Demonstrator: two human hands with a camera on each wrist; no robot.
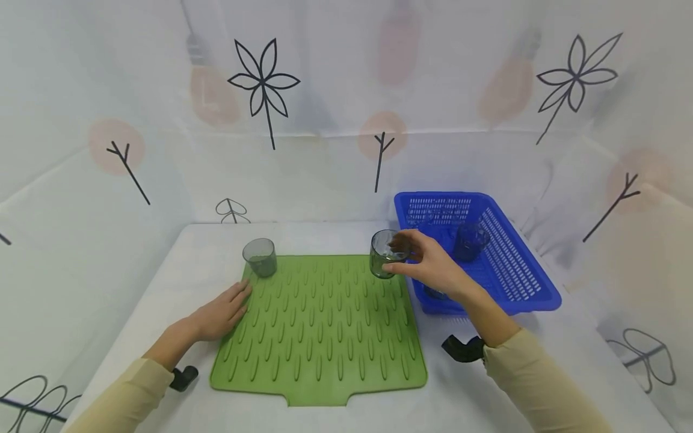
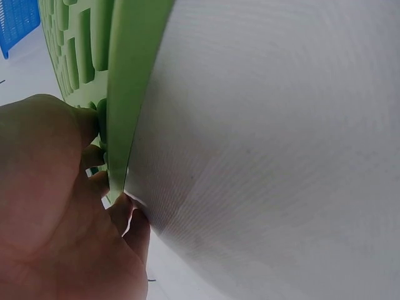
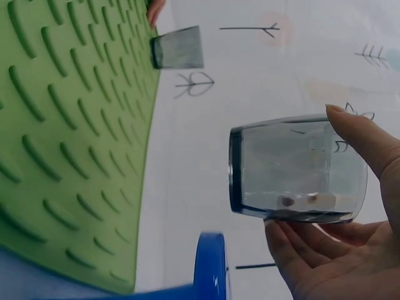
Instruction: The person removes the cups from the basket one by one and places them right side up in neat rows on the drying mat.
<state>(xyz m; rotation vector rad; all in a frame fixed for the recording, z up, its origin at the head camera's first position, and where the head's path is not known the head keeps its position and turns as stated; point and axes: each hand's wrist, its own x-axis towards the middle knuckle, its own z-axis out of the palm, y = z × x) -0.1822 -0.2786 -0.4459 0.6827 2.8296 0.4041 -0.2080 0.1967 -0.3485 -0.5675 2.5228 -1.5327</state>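
Note:
A smoky grey drinking glass (image 3: 287, 169) is held upright by my right hand (image 1: 428, 261), thumb on one side and fingers on the other. In the right wrist view it is off the green drying mat (image 1: 325, 337), above the mat's far right part. A second grey glass (image 1: 261, 257) stands upright at the mat's far left corner. My left hand (image 1: 223, 313) rests with fairly straight fingers across the mat's left edge, just nearer than that glass. The left wrist view shows its fingers at the mat's rim (image 2: 128, 87).
To the right of the mat stands a blue perforated basket (image 1: 520, 270). A dark-looking glass (image 1: 470, 242) sits inside it, with other glassware partly hidden by my right hand and arm. A white cloth with printed plants (image 1: 325, 180) closes off the back and sides.

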